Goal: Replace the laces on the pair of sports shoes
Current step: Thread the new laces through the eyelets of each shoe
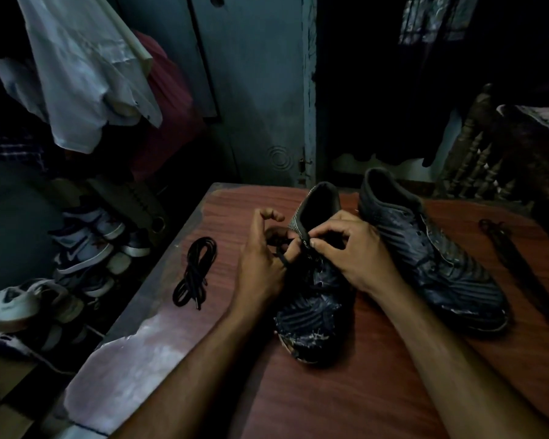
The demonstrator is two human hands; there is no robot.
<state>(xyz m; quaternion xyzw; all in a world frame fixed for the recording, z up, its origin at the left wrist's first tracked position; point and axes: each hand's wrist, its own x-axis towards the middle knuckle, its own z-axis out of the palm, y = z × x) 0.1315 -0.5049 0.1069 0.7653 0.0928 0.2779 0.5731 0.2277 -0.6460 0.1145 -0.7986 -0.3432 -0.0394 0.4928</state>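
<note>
1 view only, from a camera worn on the person's head. It looks forward and steeply down onto the wooden table (346,391), close enough that both forearms enter from the bottom edge and reach toward the frame's centre. The table fills the lower right half; left of the table, the floor falls away well below. Beyond the table's far edge, the wide lens takes in a closed door (260,90), dim and well apart.

Two dark striped sports shoes stand on the counter (330,400), toes toward the viewer: the near shoe (311,312) partly laced, the far shoe (431,258) to its right without laces. A coiled black lace (194,272) lies left of them; another dark lace (517,267) lies stretched out at far right.
</note>
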